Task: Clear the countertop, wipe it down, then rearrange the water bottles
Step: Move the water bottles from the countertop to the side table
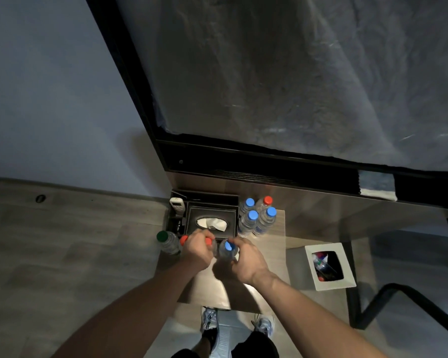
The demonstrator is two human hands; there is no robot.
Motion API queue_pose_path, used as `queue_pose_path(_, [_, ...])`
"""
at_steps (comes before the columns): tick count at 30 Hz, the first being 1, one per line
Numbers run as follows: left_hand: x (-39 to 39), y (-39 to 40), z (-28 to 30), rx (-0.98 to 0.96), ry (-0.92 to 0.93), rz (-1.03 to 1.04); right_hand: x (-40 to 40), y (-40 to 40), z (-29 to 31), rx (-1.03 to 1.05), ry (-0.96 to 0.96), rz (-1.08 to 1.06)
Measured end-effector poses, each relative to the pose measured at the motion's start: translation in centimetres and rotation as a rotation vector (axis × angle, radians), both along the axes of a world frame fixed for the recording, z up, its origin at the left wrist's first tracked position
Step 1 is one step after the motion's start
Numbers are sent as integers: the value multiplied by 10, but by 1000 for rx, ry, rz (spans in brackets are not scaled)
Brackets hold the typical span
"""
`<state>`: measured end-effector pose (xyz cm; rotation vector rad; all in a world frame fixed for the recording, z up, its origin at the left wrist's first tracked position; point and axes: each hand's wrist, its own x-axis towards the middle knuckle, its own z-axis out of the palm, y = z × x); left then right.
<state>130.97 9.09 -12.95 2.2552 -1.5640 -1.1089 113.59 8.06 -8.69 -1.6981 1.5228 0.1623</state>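
Clear blue-capped bottle (228, 248), upright

Person's body as seen from the head camera, with places given relative to the countertop (259, 285). Both forearms were bare from elbow to wrist, with no sleeve, watch or band visible on either. The left hand (195, 250) and the right hand (246, 264) wore no gloves or rings that could be made out. Below the countertop's near edge, dark shorts covered the upper legs. Under that same edge stood a pair of light grey and white lace-up trainers: the left shoe (209, 320) showed a dark sock above its collar, and the right shoe (264, 324) was partly hidden by the shorts.
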Motion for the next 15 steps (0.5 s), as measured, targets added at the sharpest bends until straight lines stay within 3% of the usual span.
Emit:
queue_pose_path(8, [-13, 16, 16, 77, 42, -101, -8, 16, 21, 21, -35, -63])
queue_pose_path(15, [-6, 66, 79, -26, 120, -189, -43, 45, 79, -21, -119, -131])
